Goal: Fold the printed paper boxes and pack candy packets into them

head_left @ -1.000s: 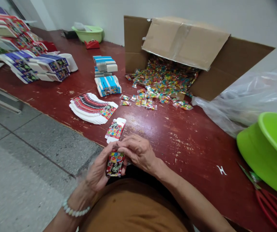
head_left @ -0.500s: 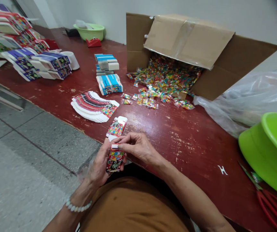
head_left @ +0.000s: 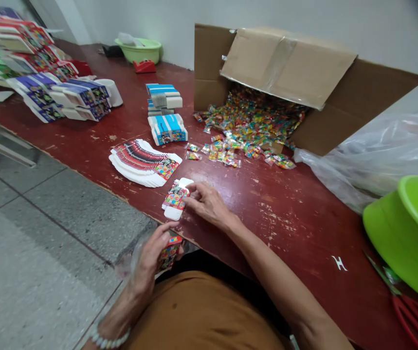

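Observation:
My left hand (head_left: pixel 151 257) is closed round a small folded red printed box (head_left: pixel 170 250), held just off the near edge of the red table (head_left: pixel 274 214). My right hand (head_left: pixel 207 200) reaches forward on the table, and its fingertips pinch the edge of a flat red box blank (head_left: pixel 175 197). A fanned stack of the same flat blanks (head_left: pixel 141 163) lies just beyond it. Further back, small bright candy packets (head_left: pixel 247 129) spill from a cardboard carton (head_left: pixel 296 78) lying on its side.
Blue flat boxes (head_left: pixel 167 127) are stacked behind the blanks. Purple and red box stacks (head_left: pixel 63 95) fill the far left. A green basin (head_left: pixel 409 233) and red scissors (head_left: pixel 413 311) sit at the right, next to clear plastic sheeting (head_left: pixel 384 146). A second green basin (head_left: pixel 139 48) stands at the back.
My right hand left the folded box and moved forward to the flat blank on the table. My left hand lowered toward my lap with the folded box in it.

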`<act>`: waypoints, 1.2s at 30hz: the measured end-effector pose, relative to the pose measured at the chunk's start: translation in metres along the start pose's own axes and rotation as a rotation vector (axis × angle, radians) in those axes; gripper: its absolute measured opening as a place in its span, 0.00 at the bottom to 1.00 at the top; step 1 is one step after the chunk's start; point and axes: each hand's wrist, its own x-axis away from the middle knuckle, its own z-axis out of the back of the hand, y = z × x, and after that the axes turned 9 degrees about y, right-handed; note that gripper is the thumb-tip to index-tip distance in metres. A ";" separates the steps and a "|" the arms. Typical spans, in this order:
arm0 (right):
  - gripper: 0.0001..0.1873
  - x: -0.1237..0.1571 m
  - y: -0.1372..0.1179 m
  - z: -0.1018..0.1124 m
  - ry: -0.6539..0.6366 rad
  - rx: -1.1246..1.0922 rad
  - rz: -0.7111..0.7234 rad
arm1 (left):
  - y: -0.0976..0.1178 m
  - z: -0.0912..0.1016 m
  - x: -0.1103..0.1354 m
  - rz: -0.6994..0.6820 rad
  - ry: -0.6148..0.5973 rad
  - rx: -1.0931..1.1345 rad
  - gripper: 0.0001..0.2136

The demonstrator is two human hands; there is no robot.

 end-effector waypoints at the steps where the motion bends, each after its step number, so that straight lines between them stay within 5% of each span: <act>1: 0.18 -0.010 0.004 -0.003 0.029 0.087 0.000 | -0.007 0.007 0.000 -0.031 0.044 -0.075 0.28; 4: 0.30 -0.030 0.008 -0.010 -0.006 0.323 -0.002 | -0.021 0.027 -0.002 -0.208 0.189 -0.285 0.25; 8: 0.37 -0.039 0.005 -0.016 -0.101 0.476 -0.061 | -0.015 0.037 -0.012 -0.429 0.304 -0.480 0.22; 14: 0.17 -0.038 0.011 -0.010 -0.005 0.177 -0.138 | 0.021 0.025 -0.050 -0.705 0.439 -0.539 0.23; 17: 0.08 -0.030 0.014 -0.004 0.073 -0.021 -0.084 | 0.039 0.017 -0.064 -0.697 0.320 -0.569 0.25; 21: 0.07 -0.018 0.001 0.008 0.122 -0.031 0.040 | 0.058 0.007 -0.064 -0.520 -0.104 -0.492 0.24; 23: 0.06 -0.014 -0.010 0.016 0.110 0.052 0.107 | 0.064 0.003 -0.059 -0.449 -0.220 -0.443 0.22; 31: 0.09 -0.011 -0.037 0.031 0.002 0.288 0.091 | 0.072 -0.006 -0.049 -0.510 -0.144 -0.549 0.22; 36: 0.10 -0.014 -0.029 0.035 -0.048 0.053 0.086 | 0.081 -0.010 -0.046 -0.446 -0.182 -0.501 0.23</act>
